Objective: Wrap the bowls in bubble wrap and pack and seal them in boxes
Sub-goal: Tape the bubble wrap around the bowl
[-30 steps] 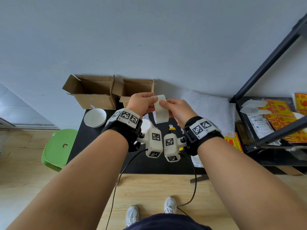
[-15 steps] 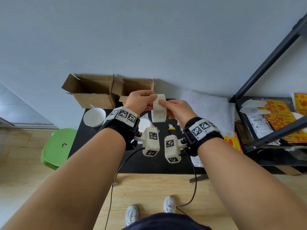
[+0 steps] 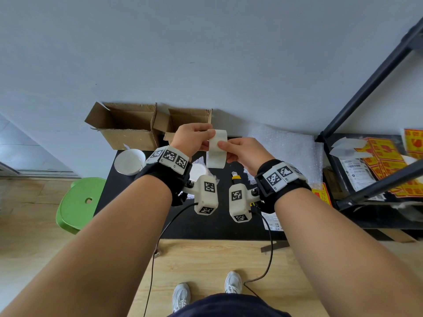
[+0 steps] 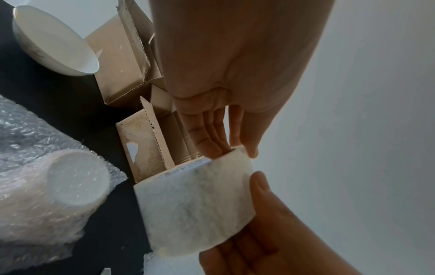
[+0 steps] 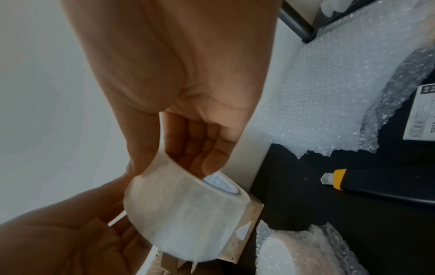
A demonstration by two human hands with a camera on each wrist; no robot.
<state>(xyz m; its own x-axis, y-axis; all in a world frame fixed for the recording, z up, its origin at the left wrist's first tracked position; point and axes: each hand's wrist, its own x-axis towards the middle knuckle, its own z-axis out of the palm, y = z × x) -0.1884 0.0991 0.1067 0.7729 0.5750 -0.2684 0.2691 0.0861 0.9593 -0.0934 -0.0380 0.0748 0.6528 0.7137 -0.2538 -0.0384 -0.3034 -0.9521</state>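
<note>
Both hands hold a roll of clear packing tape (image 3: pixel 216 149) up above the black table (image 3: pixel 219 227). My left hand (image 3: pixel 194 138) grips the roll (image 4: pixel 195 206) from the left, fingers inside its core and thumb on its outer face. My right hand (image 3: pixel 242 152) holds the roll (image 5: pixel 186 214) from the right, thumb pressed on its outer face, fingers in the core. Below the hands lies a bowl wrapped in bubble wrap (image 4: pixel 58 189). A bare white bowl (image 3: pixel 129 161) sits at the table's left. Two open cardboard boxes (image 3: pixel 128 129) (image 3: pixel 190 121) stand against the wall.
A sheet of bubble wrap (image 3: pixel 283 147) lies at the table's right rear. A yellow and black utility knife (image 5: pixel 376 186) rests on the table beside it. A green stool (image 3: pixel 77 202) stands left of the table; a black shelf (image 3: pixel 375 179) with red and yellow labels stands right.
The hands and the tape roll have shifted very slightly; the left thumb has slid along the roll's outer face. Nothing on the table has moved.
</note>
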